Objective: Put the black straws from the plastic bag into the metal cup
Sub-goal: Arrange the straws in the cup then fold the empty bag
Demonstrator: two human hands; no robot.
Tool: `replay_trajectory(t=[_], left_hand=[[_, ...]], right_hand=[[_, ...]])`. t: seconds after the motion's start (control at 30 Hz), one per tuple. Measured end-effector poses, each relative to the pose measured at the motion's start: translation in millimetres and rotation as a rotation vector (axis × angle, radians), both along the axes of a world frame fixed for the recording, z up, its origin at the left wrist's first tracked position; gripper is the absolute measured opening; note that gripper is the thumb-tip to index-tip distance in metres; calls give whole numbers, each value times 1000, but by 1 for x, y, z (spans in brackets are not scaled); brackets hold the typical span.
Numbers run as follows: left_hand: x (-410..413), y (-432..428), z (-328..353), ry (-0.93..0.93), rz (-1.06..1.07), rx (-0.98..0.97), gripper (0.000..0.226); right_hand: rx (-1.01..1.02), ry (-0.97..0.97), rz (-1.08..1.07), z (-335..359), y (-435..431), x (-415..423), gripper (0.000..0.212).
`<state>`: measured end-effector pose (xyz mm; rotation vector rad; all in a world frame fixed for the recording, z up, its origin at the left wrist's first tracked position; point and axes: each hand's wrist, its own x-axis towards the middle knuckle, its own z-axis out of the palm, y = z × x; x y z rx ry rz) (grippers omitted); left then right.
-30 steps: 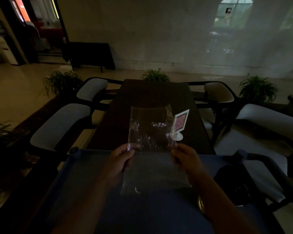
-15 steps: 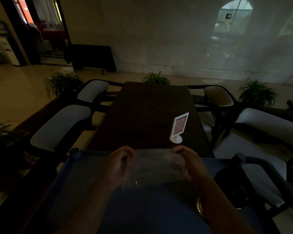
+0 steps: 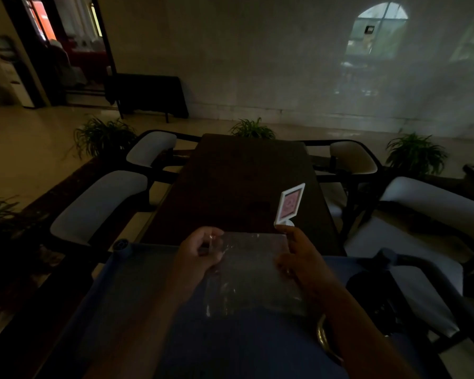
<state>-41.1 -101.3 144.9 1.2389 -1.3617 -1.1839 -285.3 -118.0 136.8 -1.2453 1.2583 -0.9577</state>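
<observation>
A clear plastic bag [image 3: 253, 272] lies nearly flat over a blue cloth surface [image 3: 137, 291], held by both hands. My left hand [image 3: 197, 258] pinches the bag's far left corner. My right hand [image 3: 298, 258] grips its right edge, fingers along the side. The scene is very dim. I cannot make out any black straws inside the bag. A curved metallic rim [image 3: 323, 337] peeks out beneath my right forearm; whether it is the metal cup I cannot tell.
A dark wooden table [image 3: 244, 187] stretches ahead, with a small white card stand [image 3: 289, 205] on its right side. Pale cushioned chairs [image 3: 99, 203] flank both sides. A dark object [image 3: 372, 291] sits at the right of the blue surface. Potted plants stand beyond.
The bag was held up upright in front of me; it has come down and now lies nearly flat over the blue surface, with both hands still on it.
</observation>
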Motion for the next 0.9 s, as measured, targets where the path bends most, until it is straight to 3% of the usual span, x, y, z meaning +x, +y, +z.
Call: replay_trajectory(t=[0.07, 0.3, 0.43, 0.67, 0.9], left_hand=[[-1, 0, -1, -6, 47, -54, 43], [-3, -4, -12, 171, 148, -33, 61], [1, -1, -14, 283, 159, 70, 60], [1, 7, -10, 33, -94, 177, 30], [-1, 1, -10, 209, -50, 167, 15]], right_hand=[[4, -31, -65, -1, 0, 2, 57], [245, -95, -84, 0, 3, 4, 16], [249, -62, -34, -2, 6, 3, 16], [172, -102, -61, 0, 4, 5, 14], [108, -42, -105, 5, 3, 6, 12]])
